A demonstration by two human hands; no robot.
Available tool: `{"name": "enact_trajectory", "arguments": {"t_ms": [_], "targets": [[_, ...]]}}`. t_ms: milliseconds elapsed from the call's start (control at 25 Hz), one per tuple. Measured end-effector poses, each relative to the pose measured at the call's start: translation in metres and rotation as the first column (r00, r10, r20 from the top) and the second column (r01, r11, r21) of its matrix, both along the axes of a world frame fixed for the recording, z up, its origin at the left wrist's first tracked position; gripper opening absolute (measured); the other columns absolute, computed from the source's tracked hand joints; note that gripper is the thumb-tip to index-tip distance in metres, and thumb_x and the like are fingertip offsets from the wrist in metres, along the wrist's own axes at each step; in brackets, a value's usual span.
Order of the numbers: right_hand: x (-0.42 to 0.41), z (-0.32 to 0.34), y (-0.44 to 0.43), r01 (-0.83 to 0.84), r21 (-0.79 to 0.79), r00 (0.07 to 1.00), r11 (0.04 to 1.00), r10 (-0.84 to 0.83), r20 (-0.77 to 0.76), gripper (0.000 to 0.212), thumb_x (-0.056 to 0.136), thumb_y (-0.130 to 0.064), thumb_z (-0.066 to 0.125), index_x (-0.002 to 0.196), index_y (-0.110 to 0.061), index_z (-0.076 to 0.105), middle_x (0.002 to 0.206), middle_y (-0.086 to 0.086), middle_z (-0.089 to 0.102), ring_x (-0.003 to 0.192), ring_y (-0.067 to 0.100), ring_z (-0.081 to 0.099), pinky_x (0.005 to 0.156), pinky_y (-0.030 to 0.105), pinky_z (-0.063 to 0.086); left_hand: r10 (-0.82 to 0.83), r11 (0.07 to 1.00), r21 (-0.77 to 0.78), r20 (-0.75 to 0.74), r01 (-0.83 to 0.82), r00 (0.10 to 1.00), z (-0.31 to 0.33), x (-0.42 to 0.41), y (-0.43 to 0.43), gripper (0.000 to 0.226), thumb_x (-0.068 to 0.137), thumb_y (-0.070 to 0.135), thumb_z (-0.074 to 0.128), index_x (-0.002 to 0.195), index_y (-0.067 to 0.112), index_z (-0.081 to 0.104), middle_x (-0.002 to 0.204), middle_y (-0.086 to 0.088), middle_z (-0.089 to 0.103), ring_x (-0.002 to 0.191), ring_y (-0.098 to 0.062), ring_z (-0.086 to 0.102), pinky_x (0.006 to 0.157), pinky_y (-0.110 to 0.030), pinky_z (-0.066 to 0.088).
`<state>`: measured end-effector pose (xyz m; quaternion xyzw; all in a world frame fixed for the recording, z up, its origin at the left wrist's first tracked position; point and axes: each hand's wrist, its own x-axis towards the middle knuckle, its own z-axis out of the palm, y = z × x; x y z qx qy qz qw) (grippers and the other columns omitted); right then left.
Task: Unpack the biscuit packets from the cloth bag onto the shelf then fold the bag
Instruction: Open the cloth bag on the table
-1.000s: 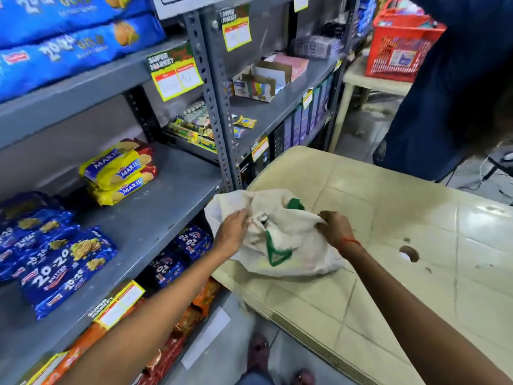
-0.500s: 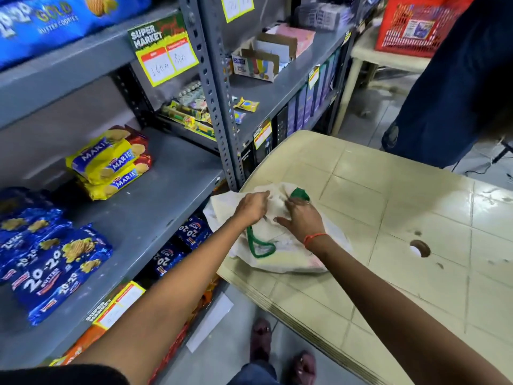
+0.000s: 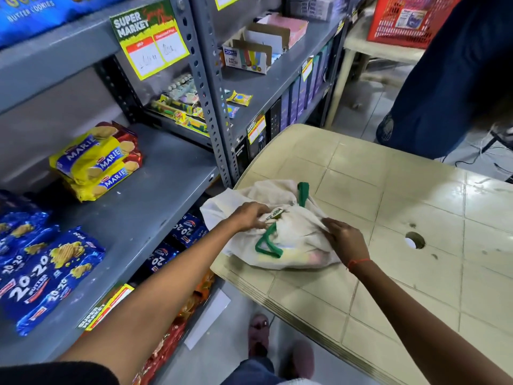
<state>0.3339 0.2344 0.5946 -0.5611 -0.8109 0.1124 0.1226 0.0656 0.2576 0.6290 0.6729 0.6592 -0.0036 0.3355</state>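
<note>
A white cloth bag point(image 3: 299, 248) with green handles lies bulging on the near left corner of the beige table point(image 3: 388, 212). My left hand point(image 3: 251, 216) pinches the cloth at the bag's mouth on its left side. My right hand point(image 3: 345, 240) grips the cloth on the right side. Faint coloured shapes show through the fabric; what is inside is hidden. On the grey shelf point(image 3: 144, 207) to the left lie yellow Marie biscuit packets point(image 3: 95, 162) and blue 20-20 cookie packets point(image 3: 47, 276).
Steel shelf uprights point(image 3: 213, 120) stand between shelf and table. Lower shelves hold more blue and orange packets point(image 3: 177, 245). A person in dark blue point(image 3: 444, 79) stands beyond the table, near a red basket point(image 3: 408, 20) on a white stool. My feet point(image 3: 277, 345) are below.
My hands have moved apart on the bag: the right hand went from the middle to the right side, the left stayed at the mouth. The camera view has tilted slightly downward.
</note>
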Motion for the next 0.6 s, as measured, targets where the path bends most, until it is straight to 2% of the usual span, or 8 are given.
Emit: {"name": "enact_trajectory", "arguments": {"t_ms": [80, 160, 200, 280, 440, 520, 600], "targets": [[-0.014, 0.002, -0.005, 0.008, 0.014, 0.999, 1.000, -0.007, -0.048, 0.051, 0.079, -0.044, 0.052, 0.108, -0.006, 0.067, 0.106, 0.019, 0.072, 0.091, 0.035, 0.070, 0.071, 0.042, 0.058, 0.026, 0.999, 0.036, 0.029, -0.027, 0.999, -0.003, 0.003, -0.003, 0.038, 0.081, 0.021, 0.070, 0.118, 0.014, 0.066, 0.120, -0.012, 0.067, 0.112, -0.028, 0.061, 0.088, -0.035, 0.048], [-0.032, -0.002, -0.017, -0.079, 0.026, 0.997, 0.997, 0.078, 0.026, 0.071, 0.074, -0.058, 0.051, 0.119, -0.004, 0.060, 0.117, 0.021, 0.067, 0.108, 0.037, 0.063, 0.084, 0.047, 0.055, 0.070, 0.996, 0.053, 0.030, -0.072, 0.997, -0.007, 0.005, -0.006, 0.034, 0.081, 0.023, 0.070, 0.114, 0.015, 0.069, 0.113, -0.012, 0.070, 0.107, -0.029, 0.063, 0.080, -0.032, 0.047], [-0.038, -0.004, -0.025, -0.115, 0.010, 0.990, 0.993, 0.114, 0.089, 0.074, 0.075, -0.061, 0.048, 0.121, -0.005, 0.059, 0.121, 0.021, 0.064, 0.114, 0.038, 0.060, 0.088, 0.048, 0.053, 0.098, 0.993, 0.061, 0.038, -0.100, 0.994, -0.009, 0.005, -0.008, 0.032, 0.081, 0.024, 0.070, 0.112, 0.014, 0.069, 0.110, -0.012, 0.071, 0.105, -0.029, 0.064, 0.077, -0.032, 0.046], [-0.039, -0.011, -0.029, -0.107, 0.017, 0.985, 0.994, 0.104, 0.136, 0.066, 0.082, -0.057, 0.038, 0.117, -0.006, 0.063, 0.120, 0.018, 0.066, 0.113, 0.038, 0.060, 0.087, 0.045, 0.054, 0.163, 0.983, 0.077, 0.061, -0.167, 0.985, -0.012, 0.009, -0.016, 0.031, 0.080, 0.026, 0.071, 0.107, 0.012, 0.071, 0.105, -0.014, 0.072, 0.103, -0.029, 0.064, 0.077, -0.034, 0.047], [-0.019, -0.009, -0.004, -0.019, -0.041, 0.995, 0.999, 0.023, 0.101, 0.045, 0.081, -0.037, 0.048, 0.104, -0.005, 0.070, 0.107, 0.016, 0.072, 0.102, 0.038, 0.067, 0.080, 0.046, 0.056, 0.256, 0.953, 0.131, 0.128, -0.273, 0.958, -0.017, 0.028, -0.031, 0.026, 0.078, 0.031, 0.073, 0.092, 0.008, 0.072, 0.095, -0.015, 0.073, 0.094, -0.030, 0.065, 0.071, -0.036, 0.047], [-0.015, -0.005, 0.007, -0.034, -0.053, 0.995, 0.998, 0.039, 0.095, 0.041, 0.079, -0.032, 0.051, 0.101, -0.003, 0.071, 0.107, 0.017, 0.072, 0.103, 0.039, 0.066, 0.084, 0.046, 0.055, 0.275, 0.947, 0.134, 0.138, -0.293, 0.951, -0.019, 0.039, -0.036, 0.023, 0.079, 0.030, 0.071, 0.076, 0.008, 0.065, 0.087, -0.017, 0.070, 0.088, -0.032, 0.064, 0.062, -0.034, 0.037], [-0.024, 0.002, 0.013, -0.039, -0.033, 0.999, 0.999, 0.041, 0.035, 0.050, 0.075, -0.035, 0.046, 0.104, -0.002, 0.070, 0.112, 0.019, 0.070, 0.110, 0.039, 0.062, 0.094, 0.045, 0.050, 0.292, 0.944, 0.119, 0.139, -0.309, 0.946, -0.020, 0.045, -0.037, 0.028, 0.078, 0.028, 0.069, 0.062, 0.014, 0.051, 0.076, -0.021, 0.063, 0.079, -0.034, 0.061, 0.057, -0.031, 0.029]]}}
